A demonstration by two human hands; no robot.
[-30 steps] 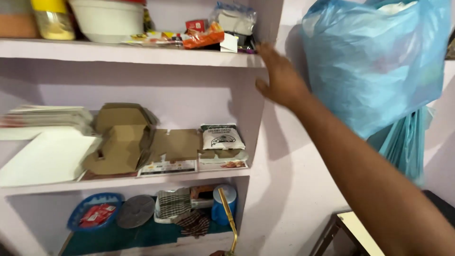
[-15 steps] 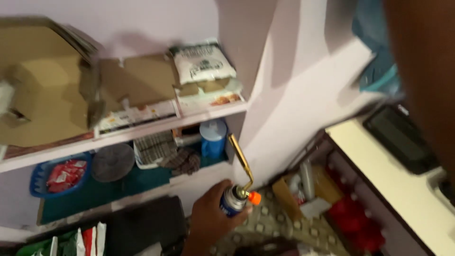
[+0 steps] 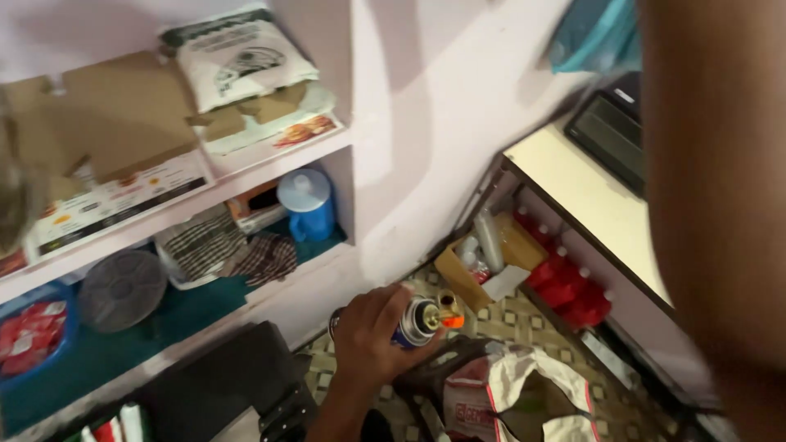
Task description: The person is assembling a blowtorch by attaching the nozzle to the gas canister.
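Note:
My left hand (image 3: 370, 337) is low in the middle of the view, closed around a small blue gas torch canister (image 3: 416, 321) with a brass nozzle and an orange knob. It holds the canister above the patterned floor, in front of the pink shelf unit (image 3: 270, 160). My right forearm (image 3: 712, 205) fills the right side of the view, very close to the camera. The right hand itself is out of the picture.
The shelves hold flat cardboard boxes (image 3: 123, 123), a white bag (image 3: 237, 61), a blue jug (image 3: 304, 203), checked cloth (image 3: 246, 255), a grey disc (image 3: 123, 288) and a blue basket (image 3: 33, 340). At right, a cream-topped table (image 3: 589, 196) stands over red bottles (image 3: 569, 286). A sack (image 3: 516, 393) lies on the floor.
The view has dropped from the upper shelves to the floor. My right hand left the shelf edge and went out of view. My left hand with the torch came up into view.

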